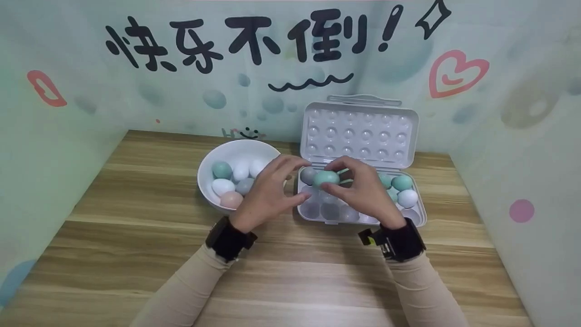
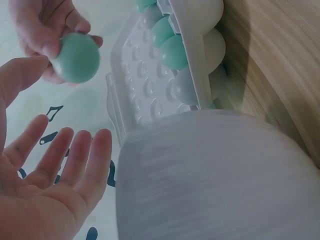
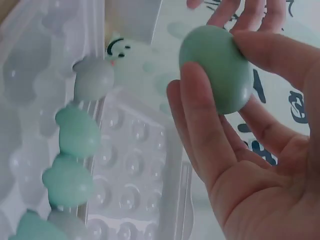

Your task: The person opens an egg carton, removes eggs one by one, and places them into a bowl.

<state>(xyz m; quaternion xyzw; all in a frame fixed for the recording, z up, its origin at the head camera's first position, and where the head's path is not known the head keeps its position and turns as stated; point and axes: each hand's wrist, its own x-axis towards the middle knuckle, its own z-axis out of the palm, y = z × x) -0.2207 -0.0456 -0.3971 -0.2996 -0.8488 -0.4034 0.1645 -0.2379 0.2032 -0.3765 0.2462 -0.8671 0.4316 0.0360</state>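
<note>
My right hand (image 1: 365,188) pinches a green egg (image 1: 326,179) between thumb and fingers, above the left end of the egg carton (image 1: 363,221). In the right wrist view the green egg (image 3: 216,69) sits clear of the carton, with the thumb on one side and fingertips on the other. My left hand (image 1: 268,193) is spread beside it, over the gap between bowl and carton. The left wrist view shows that hand (image 2: 55,185) holding nothing, its fingers nearly straight. Grey, green and white eggs fill part of the carton's back row, and a white egg (image 1: 407,198) sits at its right.
A white bowl (image 1: 204,195) left of the carton holds green, white, grey and pink eggs. The carton's dimpled lid (image 1: 358,134) stands raised at the back, near the printed cloth backdrop (image 1: 181,100). Wood-grain tabletop (image 1: 281,281) extends in front.
</note>
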